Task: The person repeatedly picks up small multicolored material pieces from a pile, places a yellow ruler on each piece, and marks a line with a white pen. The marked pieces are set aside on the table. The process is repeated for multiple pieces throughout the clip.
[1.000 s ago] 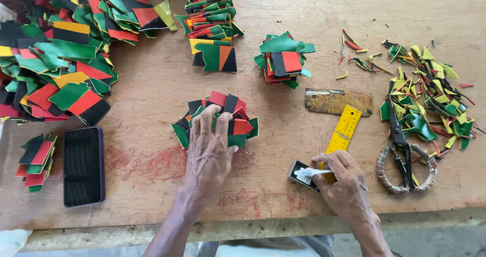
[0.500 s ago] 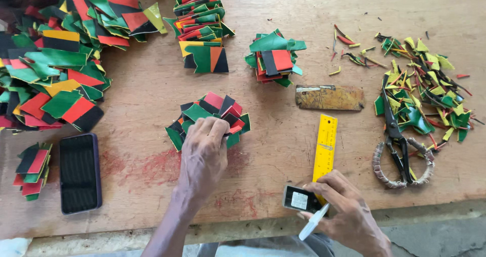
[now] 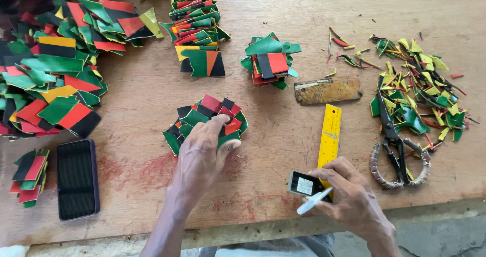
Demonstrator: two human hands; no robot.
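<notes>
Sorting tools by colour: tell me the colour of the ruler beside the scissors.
The ruler is yellow with dark markings, seen clearly in the head view, lying between the right hand and the scissors.

Worn wooden tabletop (image 3: 283, 150), stained red in patches. Grey concrete floor (image 3: 430, 236) below the front edge. Soft, even daylight.

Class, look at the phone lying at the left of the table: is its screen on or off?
Off: the phone lies flat, face up, its screen wholly dark.

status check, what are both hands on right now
Left hand pressed flat on the small pile of coloured pieces. Right hand holds a white pen and a small black block. Yellow ruler and scissors alongside, nothing blocking.
</notes>
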